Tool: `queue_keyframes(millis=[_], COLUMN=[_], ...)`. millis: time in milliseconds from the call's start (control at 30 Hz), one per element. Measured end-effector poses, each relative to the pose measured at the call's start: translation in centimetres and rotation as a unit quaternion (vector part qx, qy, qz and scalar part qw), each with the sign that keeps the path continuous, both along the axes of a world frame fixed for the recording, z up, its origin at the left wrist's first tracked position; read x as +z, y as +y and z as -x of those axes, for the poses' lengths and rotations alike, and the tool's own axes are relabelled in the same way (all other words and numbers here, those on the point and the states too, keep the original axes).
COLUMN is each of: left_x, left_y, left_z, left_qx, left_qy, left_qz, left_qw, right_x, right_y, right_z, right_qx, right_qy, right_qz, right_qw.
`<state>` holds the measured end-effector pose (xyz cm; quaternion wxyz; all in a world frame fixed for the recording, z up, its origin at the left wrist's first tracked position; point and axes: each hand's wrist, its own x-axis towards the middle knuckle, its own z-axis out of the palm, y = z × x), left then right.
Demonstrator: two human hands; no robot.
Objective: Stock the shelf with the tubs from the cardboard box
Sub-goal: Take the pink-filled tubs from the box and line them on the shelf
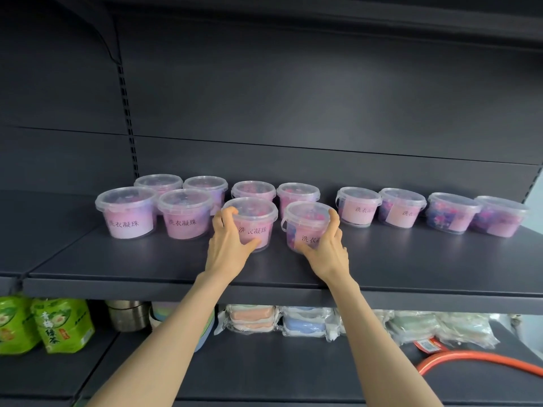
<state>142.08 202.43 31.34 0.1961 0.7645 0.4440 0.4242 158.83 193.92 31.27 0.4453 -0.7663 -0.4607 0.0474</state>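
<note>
Placement step, front row. Holding one tub (255,223) in the left grip (232,245), thumb low on the label, fingertips curled over the lid rim. Grasping a second tub (305,223) the same way in the right grip (323,245), just beside the first. Both upright, apparently resting on the shelf (132,259) ahead of the back row (254,190). Four more tubs (402,207) to the right, apart. Cardboard box not in view. Next, probably: align with the front pair (185,212) at left, labels forward, release without tipping, fetch more.
</note>
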Motion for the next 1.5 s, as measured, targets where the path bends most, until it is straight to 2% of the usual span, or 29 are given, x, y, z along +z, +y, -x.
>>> queue_keyframes(millis=[267, 467, 700, 767, 867, 1000, 1100, 1233, 1367, 1500], left_x=[0.3, 0.1, -0.4, -0.3, 0.0, 0.1, -1.0, -4.9, -11.1, -18.5], left_y=[-0.1, 0.4, -1.2, -2.2, -4.4, -9.0, -12.8, -18.6, -25.3, -32.5], left_z=[-2.0, -2.6, -0.9, 0.2, 1.8, 3.9, 5.4, 7.4, 8.6, 9.0], left_qx=[-0.01, -0.028, 0.012, 0.016, -0.016, -0.078, -0.113, -0.148, -0.155, -0.129], left_qy=[0.026, 0.033, 0.152, 0.162, 0.134, 0.102, 0.091, 0.109, 0.145, 0.169], left_qz=[0.014, 0.038, 0.045, 0.045, 0.016, -0.073, -0.124, -0.142, -0.098, -0.001], left_qw=[1.0, 0.998, 0.987, 0.986, 0.991, 0.989, 0.982, 0.973, 0.972, 0.977], right_x=[0.2, 0.3, 0.5, 0.8, 1.1, 0.4, -1.5, -6.0, -12.4, -19.3], right_y=[0.7, 0.8, -2.3, -3.9, -6.3, -10.4, -14.2, -20.2, -26.4, -32.9], right_z=[-1.5, -1.5, -1.2, -0.6, 0.7, 3.0, 4.9, 6.8, 7.7, 7.5], right_qx=[-0.048, -0.058, -0.005, -0.006, -0.014, -0.021, -0.016, 0.013, 0.028, 0.045], right_qy=[-0.047, -0.087, -0.079, -0.071, -0.089, -0.121, -0.14, -0.129, -0.103, -0.076], right_qz=[0.082, 0.105, 0.116, 0.113, 0.096, 0.027, -0.01, 0.009, 0.049, 0.152], right_qw=[0.994, 0.989, 0.99, 0.991, 0.991, 0.992, 0.99, 0.992, 0.993, 0.984])
